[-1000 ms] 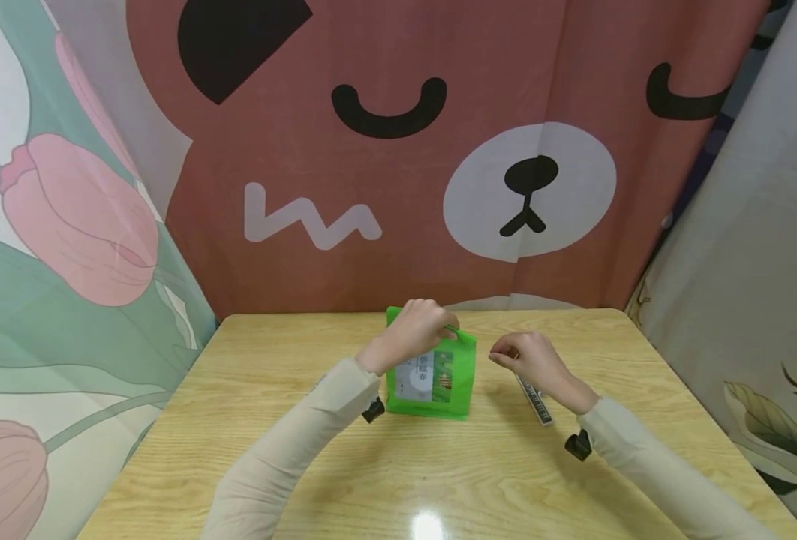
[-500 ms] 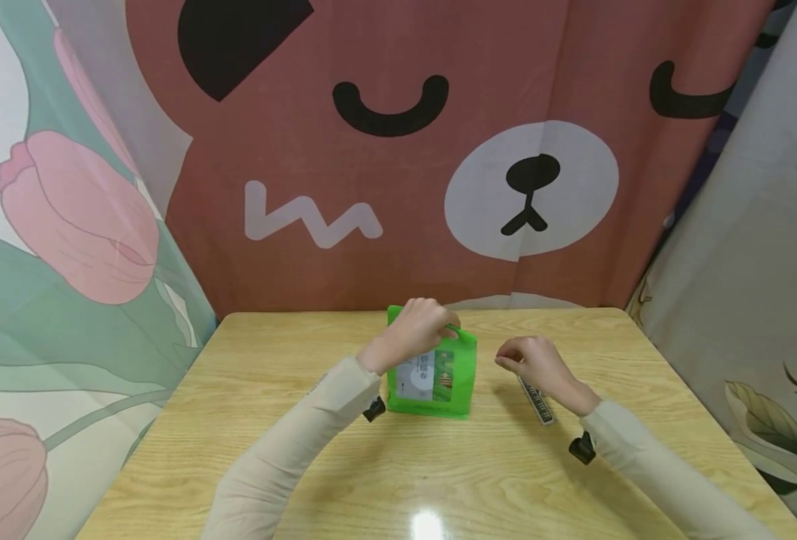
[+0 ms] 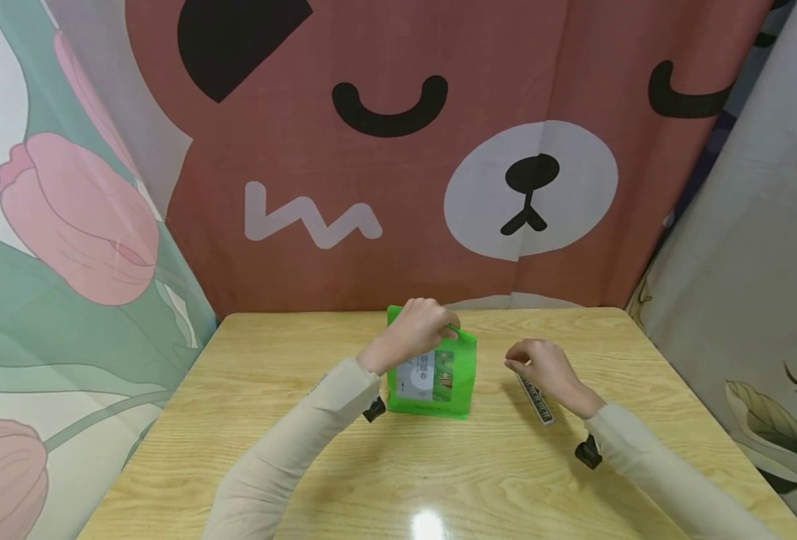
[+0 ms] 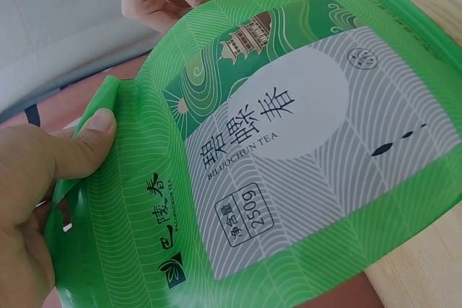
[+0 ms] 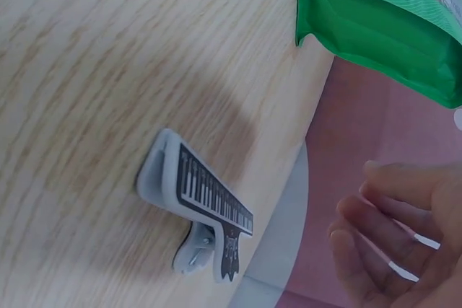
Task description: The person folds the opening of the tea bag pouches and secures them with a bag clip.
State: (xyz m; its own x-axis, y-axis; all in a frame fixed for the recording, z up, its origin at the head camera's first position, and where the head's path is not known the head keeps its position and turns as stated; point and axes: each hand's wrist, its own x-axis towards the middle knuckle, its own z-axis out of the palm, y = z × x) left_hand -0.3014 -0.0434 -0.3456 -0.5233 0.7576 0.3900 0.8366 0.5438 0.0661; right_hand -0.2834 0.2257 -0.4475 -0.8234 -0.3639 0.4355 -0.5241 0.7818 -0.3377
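Observation:
A green tea bag (image 3: 462,375) with a grey label stands upright on the table. My left hand (image 3: 413,330) grips its folded top edge; in the left wrist view the thumb (image 4: 99,122) presses on the fold and the other fingers are partly hidden behind it. To the right lies a bag clip (image 3: 539,405) printed with black-and-white piano keys. In the right wrist view the clip (image 5: 213,196) rests on the wood with nothing around it. My right hand (image 3: 543,367) hovers just above the clip's far end, fingers loosely bent and holding nothing.
The wooden table (image 3: 371,480) runs back to a curtain (image 3: 398,195) with a bear face. Floral curtains hang at both sides. A dark wrist camera (image 3: 588,452) sits under the right sleeve, another camera (image 3: 374,409) under the left.
My right hand has drifted a little to the right and down, away from the tea bag and over the clip. The left hand and the bag have stayed in place.

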